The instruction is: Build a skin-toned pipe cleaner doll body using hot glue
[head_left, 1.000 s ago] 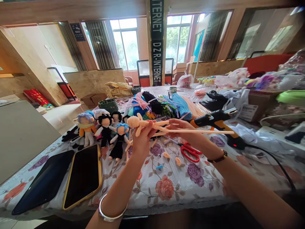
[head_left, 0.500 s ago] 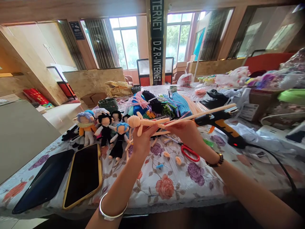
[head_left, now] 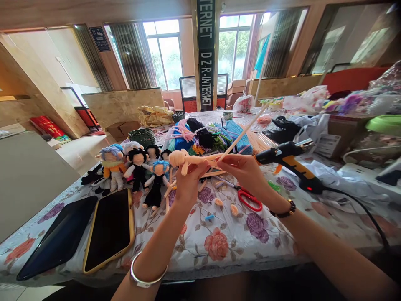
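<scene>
While left grip partly covers peach doll, rear dolls half hidden

My left hand covers part of the peach doll, while the top edge crops the black sign's lettering.

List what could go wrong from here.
The black-and-yellow glue gun shows a lit red light; if hot, it might burn the right hand, which appears close to it in this view.
The long, thin peach-coloured strip angles upward from that hand and could bend or snag.
The scissors with red looped handles lie near the same hand and might get knocked.
</scene>
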Tool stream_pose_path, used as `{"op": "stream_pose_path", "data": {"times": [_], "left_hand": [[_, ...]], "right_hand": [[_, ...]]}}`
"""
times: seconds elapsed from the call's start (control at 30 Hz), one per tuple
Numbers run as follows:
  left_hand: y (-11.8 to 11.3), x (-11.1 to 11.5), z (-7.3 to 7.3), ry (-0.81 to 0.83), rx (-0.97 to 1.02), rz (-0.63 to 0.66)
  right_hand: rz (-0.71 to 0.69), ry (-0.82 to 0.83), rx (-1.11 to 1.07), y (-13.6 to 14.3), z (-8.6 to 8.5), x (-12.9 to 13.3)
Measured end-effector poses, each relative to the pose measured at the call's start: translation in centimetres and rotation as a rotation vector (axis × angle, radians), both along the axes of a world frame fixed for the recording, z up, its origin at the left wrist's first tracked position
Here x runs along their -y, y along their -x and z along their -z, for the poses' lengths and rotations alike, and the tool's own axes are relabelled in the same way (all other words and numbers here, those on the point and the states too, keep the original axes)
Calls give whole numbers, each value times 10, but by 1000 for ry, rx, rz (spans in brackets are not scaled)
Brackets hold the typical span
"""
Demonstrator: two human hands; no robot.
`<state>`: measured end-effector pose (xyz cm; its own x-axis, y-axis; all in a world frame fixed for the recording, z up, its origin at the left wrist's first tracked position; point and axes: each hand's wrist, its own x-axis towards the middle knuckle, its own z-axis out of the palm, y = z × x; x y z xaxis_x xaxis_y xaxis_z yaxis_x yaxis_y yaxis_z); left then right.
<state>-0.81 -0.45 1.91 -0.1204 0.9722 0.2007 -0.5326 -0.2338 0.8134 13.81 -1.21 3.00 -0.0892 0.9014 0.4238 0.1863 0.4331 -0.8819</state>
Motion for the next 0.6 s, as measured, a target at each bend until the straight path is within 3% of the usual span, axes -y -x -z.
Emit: {"op": "stream_pose_path", "data": {"times": [0.3,0.43,0.6], "left_hand": [[0,-1,1,20,12,36],[0,0,4,-42,-94,-13],[1,-1,6,-85,-197,-56]], "right_hand": [[-149,97,64,-4,6,-6],[-66,43,112,-4,11,-9],[60,-183,282,-3,15,-9]]}}
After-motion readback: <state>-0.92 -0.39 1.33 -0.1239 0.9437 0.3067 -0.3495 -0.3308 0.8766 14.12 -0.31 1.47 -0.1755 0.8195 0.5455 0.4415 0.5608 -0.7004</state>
